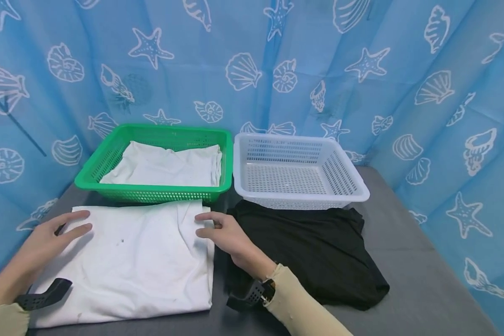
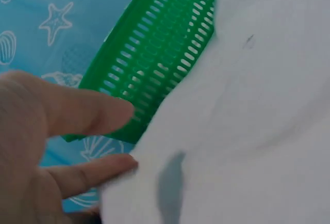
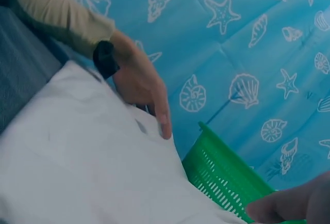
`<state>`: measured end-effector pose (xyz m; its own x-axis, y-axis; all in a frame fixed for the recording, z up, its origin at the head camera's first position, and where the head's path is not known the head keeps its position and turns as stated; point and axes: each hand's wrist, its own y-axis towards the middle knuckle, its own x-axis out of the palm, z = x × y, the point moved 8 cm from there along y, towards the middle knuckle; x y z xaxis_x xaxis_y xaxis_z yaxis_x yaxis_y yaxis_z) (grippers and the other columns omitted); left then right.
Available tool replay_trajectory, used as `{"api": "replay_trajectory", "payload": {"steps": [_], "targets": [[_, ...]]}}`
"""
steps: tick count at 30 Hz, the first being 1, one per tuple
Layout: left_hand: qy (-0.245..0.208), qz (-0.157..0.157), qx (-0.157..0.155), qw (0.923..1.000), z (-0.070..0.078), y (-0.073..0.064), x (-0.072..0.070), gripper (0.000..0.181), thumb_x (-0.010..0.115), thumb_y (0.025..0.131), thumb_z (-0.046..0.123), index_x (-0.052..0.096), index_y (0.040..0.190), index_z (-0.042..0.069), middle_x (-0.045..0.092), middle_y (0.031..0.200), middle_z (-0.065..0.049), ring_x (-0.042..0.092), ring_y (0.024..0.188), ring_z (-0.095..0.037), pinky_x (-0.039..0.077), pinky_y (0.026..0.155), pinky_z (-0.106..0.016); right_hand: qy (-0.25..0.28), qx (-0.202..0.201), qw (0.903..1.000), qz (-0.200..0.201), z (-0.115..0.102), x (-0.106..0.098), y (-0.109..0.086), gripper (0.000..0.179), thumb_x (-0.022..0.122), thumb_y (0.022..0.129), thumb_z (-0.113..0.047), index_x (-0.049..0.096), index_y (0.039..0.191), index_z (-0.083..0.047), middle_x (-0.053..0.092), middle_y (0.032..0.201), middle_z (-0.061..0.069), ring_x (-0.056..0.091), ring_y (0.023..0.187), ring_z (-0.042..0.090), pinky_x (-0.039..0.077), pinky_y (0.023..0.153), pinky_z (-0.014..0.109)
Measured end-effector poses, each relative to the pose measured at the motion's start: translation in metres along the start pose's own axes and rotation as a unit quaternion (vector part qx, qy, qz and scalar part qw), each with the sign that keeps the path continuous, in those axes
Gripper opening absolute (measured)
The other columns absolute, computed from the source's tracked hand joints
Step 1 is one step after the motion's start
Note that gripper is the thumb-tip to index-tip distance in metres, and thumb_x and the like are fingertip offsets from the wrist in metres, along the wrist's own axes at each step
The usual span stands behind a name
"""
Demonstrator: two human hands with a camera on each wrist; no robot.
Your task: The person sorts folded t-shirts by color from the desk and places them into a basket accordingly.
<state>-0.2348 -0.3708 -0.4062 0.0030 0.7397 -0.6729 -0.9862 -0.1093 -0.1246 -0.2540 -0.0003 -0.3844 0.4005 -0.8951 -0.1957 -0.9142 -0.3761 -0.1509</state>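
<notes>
A folded white garment (image 1: 138, 266) lies flat on the dark table at the left, with a few small dark marks on it. My left hand (image 1: 50, 245) is at its far left edge, thumb and forefinger apart and fairly straight. In the left wrist view those fingers (image 2: 87, 113) appear over the garment's border with nothing pinched between them. Near the far right corner, my right hand (image 1: 231, 235) has its thumb and forefinger extended over the white cloth, also apart. Whether either hand touches the fabric I cannot tell.
Behind the garment stands a green basket (image 1: 151, 188) holding folded white cloth (image 1: 168, 163). A white basket (image 1: 302, 199) stands to its right with nothing in it. A black folded garment (image 1: 306, 252) lies before that one. A blue shell-patterned curtain (image 1: 252, 60) hangs behind the grey table (image 1: 403, 261).
</notes>
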Motion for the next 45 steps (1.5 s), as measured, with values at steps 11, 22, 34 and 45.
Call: {"api": "replay_trajectory", "payload": {"steps": [11, 22, 34, 45], "targets": [[-0.088, 0.059, 0.062, 0.9925, 0.005, -0.006, -0.007, 0.061, 0.053, 0.102, 0.041, 0.040, 0.151, 0.009, 0.024, 0.160, -0.004, -0.004, 0.147, -0.029, 0.003, 0.111, -0.065, 0.114, 0.009, 0.9928, 0.037, 0.004, -0.002, 0.001, 0.021, 0.070, 0.091, -0.015, 0.076, 0.111, -0.011, 0.062, 0.122, -0.002, 0.055, 0.115, 0.017, 0.045, 0.096, 0.044], [0.092, -0.089, 0.012, 0.9917, -0.005, -0.004, 0.002, 0.081, 0.042, 0.101, 0.056, 0.026, 0.152, -0.005, 0.015, 0.147, -0.044, 0.013, 0.128, -0.067, 0.029, 0.086, -0.076, 0.087, 0.055, 0.9939, -0.039, 0.009, 0.005, 0.001, 0.022, 0.069, 0.090, -0.010, 0.076, 0.111, -0.011, 0.064, 0.118, -0.001, 0.062, 0.098, 0.018, 0.054, 0.082, 0.038], [0.126, -0.013, 0.059, 0.9902, 0.007, -0.008, 0.002, 0.072, 0.058, 0.094, 0.056, 0.053, 0.140, 0.001, 0.038, 0.139, -0.040, 0.030, 0.125, -0.059, 0.034, 0.083, -0.073, 0.033, 0.004, 0.9961, -0.082, 0.007, 0.020, -0.001, 0.042, 0.078, 0.084, -0.011, 0.071, 0.124, -0.022, 0.053, 0.135, -0.009, 0.043, 0.128, 0.012, 0.037, 0.105, 0.042], [0.132, -0.049, 0.061, 0.9881, 0.009, -0.009, 0.007, 0.076, 0.066, 0.086, 0.060, 0.057, 0.137, 0.005, 0.041, 0.138, -0.038, 0.031, 0.125, -0.061, 0.032, 0.087, -0.072, -0.034, -0.051, 0.9960, -0.065, 0.002, 0.023, -0.001, 0.045, 0.081, 0.079, -0.001, 0.072, 0.118, -0.021, 0.057, 0.124, -0.006, 0.059, 0.096, 0.010, 0.054, 0.073, 0.028]]}}
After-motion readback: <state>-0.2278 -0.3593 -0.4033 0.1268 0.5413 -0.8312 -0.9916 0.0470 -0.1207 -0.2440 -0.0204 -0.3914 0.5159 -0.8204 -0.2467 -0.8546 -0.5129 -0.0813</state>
